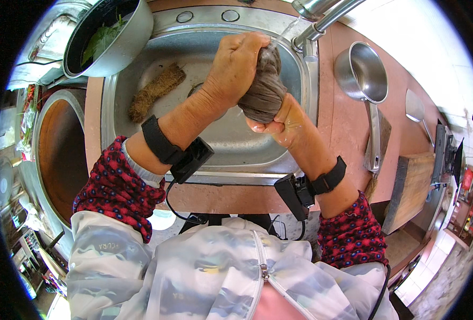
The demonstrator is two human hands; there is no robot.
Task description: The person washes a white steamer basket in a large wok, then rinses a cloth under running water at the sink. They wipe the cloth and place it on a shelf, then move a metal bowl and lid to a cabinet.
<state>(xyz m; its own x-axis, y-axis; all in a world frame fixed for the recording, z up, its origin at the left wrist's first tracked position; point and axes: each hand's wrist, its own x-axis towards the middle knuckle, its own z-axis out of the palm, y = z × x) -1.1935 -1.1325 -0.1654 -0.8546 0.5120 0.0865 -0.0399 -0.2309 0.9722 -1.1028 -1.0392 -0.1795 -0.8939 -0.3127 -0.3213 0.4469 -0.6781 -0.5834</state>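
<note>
A bunched, wet grey-brown cloth (pixel 263 90) is held over a stainless steel sink (pixel 220 154). My left hand (pixel 238 66) is closed around its upper end, under a thin stream of water from the metal faucet (pixel 312 34). My right hand (pixel 282 120) grips the lower end, its wet fingers curled under the cloth. A brown fibrous scrubber (pixel 156 93) lies in the sink's left part. The drain is partly hidden behind my left forearm.
A large pot with green leaves (pixel 140 44) stands at the sink's upper left corner. On the right are a steel saucepan (pixel 342 76), a cleaver (pixel 382 140), a metal turner (pixel 415 106) and a thick wooden cutting board (pixel 410 192). A big round vessel (pixel 60 152) stands at left.
</note>
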